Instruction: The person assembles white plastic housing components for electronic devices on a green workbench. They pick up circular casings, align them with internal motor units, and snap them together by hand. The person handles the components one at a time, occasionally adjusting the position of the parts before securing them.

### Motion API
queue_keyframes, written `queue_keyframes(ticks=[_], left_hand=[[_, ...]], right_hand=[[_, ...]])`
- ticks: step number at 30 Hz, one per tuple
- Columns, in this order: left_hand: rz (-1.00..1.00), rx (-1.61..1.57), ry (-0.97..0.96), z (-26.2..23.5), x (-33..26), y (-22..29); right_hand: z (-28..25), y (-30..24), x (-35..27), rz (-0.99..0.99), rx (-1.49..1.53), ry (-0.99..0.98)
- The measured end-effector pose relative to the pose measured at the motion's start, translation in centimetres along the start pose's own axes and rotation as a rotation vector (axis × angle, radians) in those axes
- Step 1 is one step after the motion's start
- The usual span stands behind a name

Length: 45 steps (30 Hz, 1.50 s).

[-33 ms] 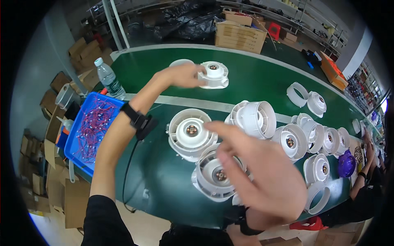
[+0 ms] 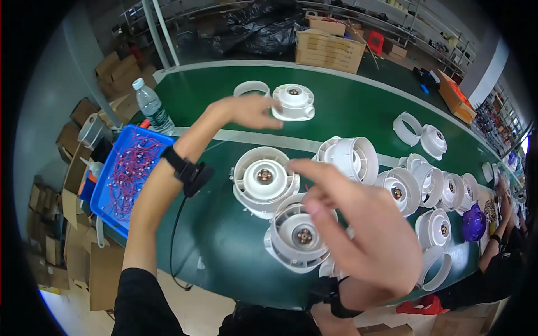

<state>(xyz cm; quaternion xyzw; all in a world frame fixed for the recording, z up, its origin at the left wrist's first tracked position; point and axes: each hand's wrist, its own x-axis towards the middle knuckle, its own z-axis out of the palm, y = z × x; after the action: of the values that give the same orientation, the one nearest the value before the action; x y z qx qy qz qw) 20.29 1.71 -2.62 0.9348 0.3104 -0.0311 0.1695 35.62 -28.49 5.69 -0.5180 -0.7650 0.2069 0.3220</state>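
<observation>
My left hand (image 2: pixel 252 112) reaches over the table with fingers stretched out, close to the left side of a white round fan housing (image 2: pixel 293 106); whether the fingertips touch it is unclear. Just beyond this hand lies a white ring (image 2: pixel 251 88). Large in the foreground, my right hand (image 2: pixel 370 235) hangs above the table, index finger extended and thumb apart from it; its other fingers are mostly hidden. A speck of red shows by its thumb, too small to name. Nearest to it are two white housings with copper coils, one farther back (image 2: pixel 264 177) and one nearer (image 2: pixel 298 238).
More white housings (image 2: pixel 397 193) and rings (image 2: pixel 435 271) crowd the right side. At left stand a blue tray (image 2: pixel 103 211) of red wires and a water bottle (image 2: pixel 152 109). A black cable (image 2: pixel 178 235) hangs from my left wristband. A co-worker's arm (image 2: pixel 493 246) shows far right.
My left hand has shifted slightly nearer to me, baring more of the white ring behind it. The thumb and fingers of my right hand have drawn a little closer together.
</observation>
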Motion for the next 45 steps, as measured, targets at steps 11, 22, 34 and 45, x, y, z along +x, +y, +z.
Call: queue_keyframes(ticks=[11, 22, 34, 45], left_hand=[[-0.165, -0.314, -0.271, 4.3, -9.4, 4.4], [-0.088, -0.204, -0.089, 4.6, -16.0, -3.1], [-0.300, -0.458, 0.436, -1.7, -21.0, 3.9], [-0.103, -0.372, 0.836, -1.1, -19.9, 5.0]], right_hand=[[-0.3, -0.6, -1.6, -0.136, 0.118, 0.020], [-0.5, -0.3, -1.3, -0.014, 0.168, 0.006], [2.1, -0.3, 2.6, -0.077, 0.158, -0.054], [7.9, 0.0, 7.6, 0.030, 0.287, 0.199]])
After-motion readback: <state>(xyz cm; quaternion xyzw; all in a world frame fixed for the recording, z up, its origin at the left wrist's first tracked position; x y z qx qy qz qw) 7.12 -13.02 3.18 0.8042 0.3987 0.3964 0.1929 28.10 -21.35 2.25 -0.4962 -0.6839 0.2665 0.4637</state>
